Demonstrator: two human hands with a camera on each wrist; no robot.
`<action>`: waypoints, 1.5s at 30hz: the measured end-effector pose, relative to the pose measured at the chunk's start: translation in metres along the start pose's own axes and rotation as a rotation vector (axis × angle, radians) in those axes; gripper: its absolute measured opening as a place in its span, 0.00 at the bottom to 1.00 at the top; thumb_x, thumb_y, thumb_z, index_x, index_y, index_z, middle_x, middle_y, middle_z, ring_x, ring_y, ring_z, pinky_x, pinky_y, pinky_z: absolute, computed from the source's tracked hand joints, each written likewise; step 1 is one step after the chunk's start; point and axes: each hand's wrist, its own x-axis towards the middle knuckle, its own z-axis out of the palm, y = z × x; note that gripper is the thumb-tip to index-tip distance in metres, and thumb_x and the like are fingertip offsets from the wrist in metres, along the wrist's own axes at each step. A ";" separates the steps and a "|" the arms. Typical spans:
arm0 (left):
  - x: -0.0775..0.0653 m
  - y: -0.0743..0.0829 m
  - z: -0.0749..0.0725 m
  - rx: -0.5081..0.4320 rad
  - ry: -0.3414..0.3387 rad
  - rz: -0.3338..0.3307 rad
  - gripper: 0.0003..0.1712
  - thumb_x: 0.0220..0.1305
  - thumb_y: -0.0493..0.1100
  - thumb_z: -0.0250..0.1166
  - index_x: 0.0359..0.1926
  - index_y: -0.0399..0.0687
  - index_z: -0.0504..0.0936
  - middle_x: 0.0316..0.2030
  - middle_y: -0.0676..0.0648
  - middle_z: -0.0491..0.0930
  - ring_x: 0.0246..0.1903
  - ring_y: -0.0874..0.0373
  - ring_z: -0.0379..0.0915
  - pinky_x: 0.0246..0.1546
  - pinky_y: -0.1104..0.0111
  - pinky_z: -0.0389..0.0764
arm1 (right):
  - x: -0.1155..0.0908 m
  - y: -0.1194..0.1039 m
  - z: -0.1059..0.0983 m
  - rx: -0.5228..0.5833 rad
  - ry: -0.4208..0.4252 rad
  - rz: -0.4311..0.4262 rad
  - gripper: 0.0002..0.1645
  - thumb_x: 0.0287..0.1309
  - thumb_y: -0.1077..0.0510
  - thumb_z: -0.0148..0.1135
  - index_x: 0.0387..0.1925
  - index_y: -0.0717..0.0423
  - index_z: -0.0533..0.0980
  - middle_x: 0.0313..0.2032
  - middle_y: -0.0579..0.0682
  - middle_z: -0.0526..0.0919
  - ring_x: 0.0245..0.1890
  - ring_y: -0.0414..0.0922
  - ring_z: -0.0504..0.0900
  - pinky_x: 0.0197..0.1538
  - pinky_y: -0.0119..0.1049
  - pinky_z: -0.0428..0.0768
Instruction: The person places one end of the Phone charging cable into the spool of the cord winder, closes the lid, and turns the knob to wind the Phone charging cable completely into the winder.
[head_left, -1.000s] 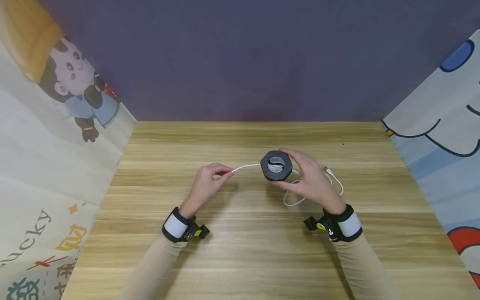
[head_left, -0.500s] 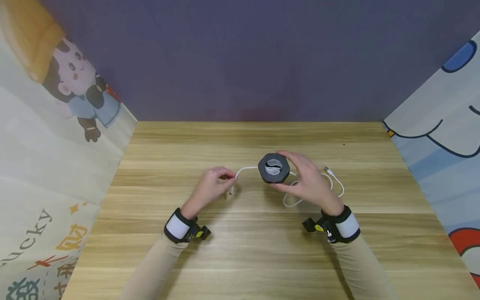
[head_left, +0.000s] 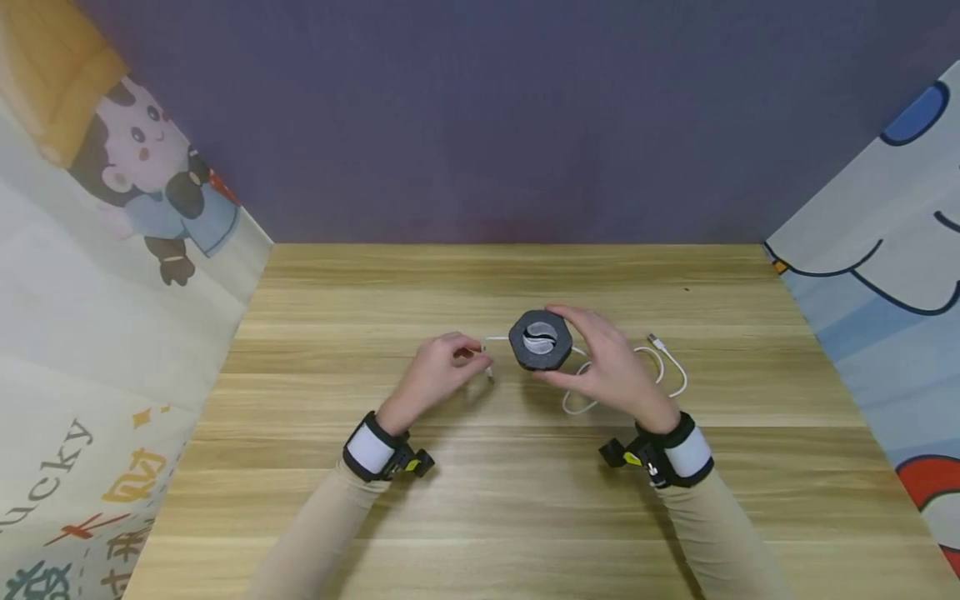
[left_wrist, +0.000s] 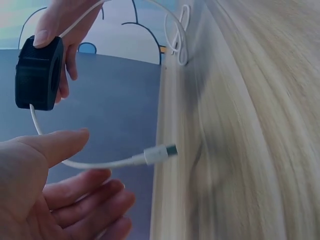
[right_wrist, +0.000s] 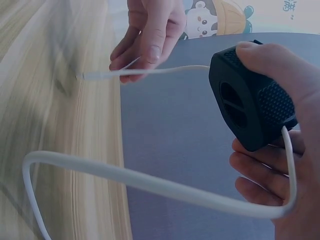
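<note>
My right hand (head_left: 618, 367) holds a black hexagonal cable winder (head_left: 540, 340) above the table, thumb on one side and fingers on the other. A grey S-split disc shows in its top face. A white charging cable (right_wrist: 150, 185) passes through the winder and out both sides. My left hand (head_left: 442, 375) is just left of the winder, by the cable's short end. In the left wrist view its thumb and fingers stand apart, with the cable running through the gap between them. Past them the small plug (left_wrist: 159, 154) hangs free, pointing toward the table.
The cable's longer part lies in loose loops on the wooden table (head_left: 480, 517) under and right of my right hand. Its USB plug (head_left: 656, 342) lies at the right. A dark blue wall (head_left: 480, 125) rises behind the table; printed cloths hang at both sides.
My left hand has moved right, closer to the winder, and its grip on the cable has loosened. The plug has come into view below the fingers. The right hand has shifted slightly left and nearer.
</note>
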 end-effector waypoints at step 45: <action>0.067 0.030 0.015 -0.055 0.366 0.415 0.06 0.57 0.32 0.77 0.37 0.39 0.90 0.34 0.45 0.89 0.35 0.54 0.86 0.41 0.65 0.87 | 0.046 0.059 -0.029 0.071 -0.068 -0.116 0.56 0.40 0.47 0.86 0.70 0.57 0.71 0.63 0.59 0.80 0.63 0.59 0.78 0.64 0.61 0.76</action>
